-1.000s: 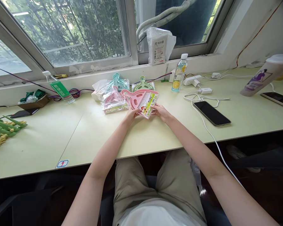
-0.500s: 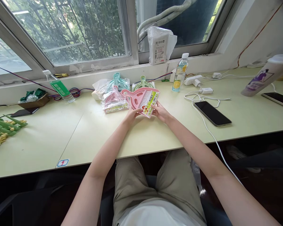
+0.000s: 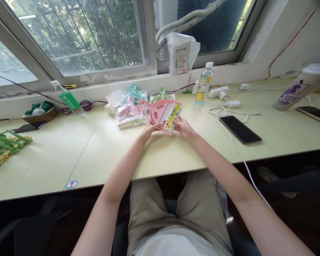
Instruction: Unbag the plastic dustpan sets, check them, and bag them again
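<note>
A pink dustpan and brush set [image 3: 160,111] with a yellow-green printed label is held tilted above the table, its handle pointing to the upper left. My left hand [image 3: 150,128] grips its lower left edge, thumb on the front. At the label end, my right hand [image 3: 183,127] pinches the right edge. Just behind lie more such sets in clear wrap: a pink one [image 3: 130,117], a blue-green one [image 3: 134,93] and a green one [image 3: 162,94], partly covered by the held set.
On the right are a lemon drink bottle [image 3: 203,85], a phone [image 3: 240,129], white charging cables [image 3: 229,113] and a large cup [image 3: 301,87]. To the left, a green-labelled bottle [image 3: 69,100] leans near a small box [image 3: 40,114] and green plastic pieces [image 3: 5,147]. A wrapped package [image 3: 181,55] stands on the sill.
The view has shifted very slightly. Both hands still hold the pink dustpan and brush set in nearly the same pose.
</note>
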`<action>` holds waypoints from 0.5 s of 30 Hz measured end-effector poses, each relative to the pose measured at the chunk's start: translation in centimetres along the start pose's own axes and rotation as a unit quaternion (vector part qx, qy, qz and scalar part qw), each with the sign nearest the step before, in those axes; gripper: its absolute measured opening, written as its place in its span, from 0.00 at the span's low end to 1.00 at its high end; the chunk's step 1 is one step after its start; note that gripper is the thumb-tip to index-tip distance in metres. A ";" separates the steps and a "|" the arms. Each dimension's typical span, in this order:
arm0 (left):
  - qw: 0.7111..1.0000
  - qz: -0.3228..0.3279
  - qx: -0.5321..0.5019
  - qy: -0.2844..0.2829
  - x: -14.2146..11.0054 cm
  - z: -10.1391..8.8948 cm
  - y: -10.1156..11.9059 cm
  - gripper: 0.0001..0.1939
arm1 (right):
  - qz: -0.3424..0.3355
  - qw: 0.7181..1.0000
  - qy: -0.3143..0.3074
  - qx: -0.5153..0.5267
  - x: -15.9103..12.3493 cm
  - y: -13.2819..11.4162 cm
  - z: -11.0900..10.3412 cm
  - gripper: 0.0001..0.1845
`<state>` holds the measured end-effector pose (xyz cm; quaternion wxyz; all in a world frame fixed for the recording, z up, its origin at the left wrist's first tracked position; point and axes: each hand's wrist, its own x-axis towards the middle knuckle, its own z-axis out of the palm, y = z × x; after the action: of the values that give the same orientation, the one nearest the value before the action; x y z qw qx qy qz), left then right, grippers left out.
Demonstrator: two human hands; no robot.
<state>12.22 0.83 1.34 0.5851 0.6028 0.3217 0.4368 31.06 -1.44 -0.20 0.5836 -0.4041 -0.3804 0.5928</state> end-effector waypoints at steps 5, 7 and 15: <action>0.946 0.052 0.244 0.206 0.1 -1.6 0.7 0.22 | -0.005 1.000 -0.004 0.024 0.0 -0.1 -0.2 0.13; 0.895 0.092 0.338 0.278 0.0 -2.2 1.1 0.22 | -0.002 1.000 0.004 0.017 -0.1 -0.1 -0.2 0.13; 0.798 0.074 0.488 0.345 0.5 -6.2 -0.2 0.18 | 0.009 1.000 0.003 -0.001 -0.2 0.1 -0.2 0.13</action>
<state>6.87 3.96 0.80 0.0293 0.6396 0.6275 0.4431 31.20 -1.63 -0.32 0.5794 -0.4099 -0.3753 0.5962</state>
